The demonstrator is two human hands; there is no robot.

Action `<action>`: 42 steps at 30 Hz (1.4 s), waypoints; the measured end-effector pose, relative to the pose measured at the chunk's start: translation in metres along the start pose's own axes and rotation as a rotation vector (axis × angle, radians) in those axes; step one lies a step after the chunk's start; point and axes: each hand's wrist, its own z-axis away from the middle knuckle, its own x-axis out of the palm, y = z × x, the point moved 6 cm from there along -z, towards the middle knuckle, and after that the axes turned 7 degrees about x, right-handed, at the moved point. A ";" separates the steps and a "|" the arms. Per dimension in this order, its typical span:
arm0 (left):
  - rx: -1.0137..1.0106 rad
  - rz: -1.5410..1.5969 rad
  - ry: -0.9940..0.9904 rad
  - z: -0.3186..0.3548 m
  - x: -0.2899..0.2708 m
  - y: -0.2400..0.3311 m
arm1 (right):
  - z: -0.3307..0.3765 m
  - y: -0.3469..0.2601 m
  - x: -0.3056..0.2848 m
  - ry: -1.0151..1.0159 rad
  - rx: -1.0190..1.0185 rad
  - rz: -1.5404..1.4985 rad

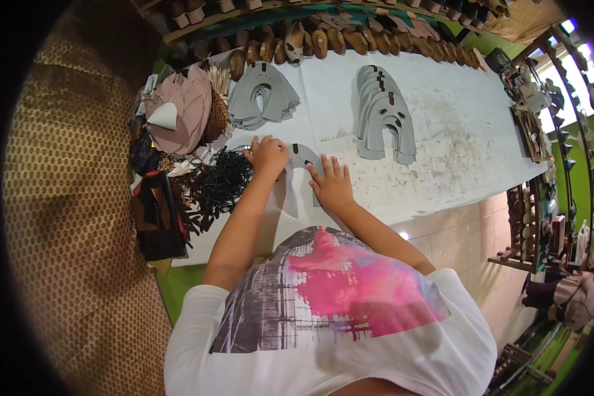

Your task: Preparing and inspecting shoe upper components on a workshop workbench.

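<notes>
Between my hands, near the table's front edge, a grey U-shaped shoe upper piece [300, 156] lies with a dark mark at its top. My left hand [269, 157] rests at its left side, fingers bent and apart, by a tangle of black strips [221, 181]. What lies under those fingertips is hidden. My right hand [332, 185] lies with fingers spread, touching the piece's right side. Beyond my left hand is a fanned stack of similar grey pieces [244, 105]. A second overlapping stack of grey pieces [371, 125], with dark marks, sits farther right.
A white-covered table [449, 132], stained on the right, carries everything. Shoe lasts [356, 41] line its far edge. Pink sheets [185, 109] and scraps crowd the left end, beside a patterned woven wall [79, 198]. Shelves of shoes [528, 218] stand at the right.
</notes>
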 end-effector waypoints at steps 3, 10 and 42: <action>0.004 -0.109 -0.068 0.009 -0.015 0.013 | 0.003 0.007 0.002 0.047 0.012 -0.028; 0.109 -0.316 -0.013 0.035 -0.005 -0.002 | 0.005 0.007 0.002 0.096 0.023 -0.114; 0.431 -0.057 -0.028 0.121 -0.018 -0.044 | 0.002 -0.075 -0.019 0.079 -0.188 -0.131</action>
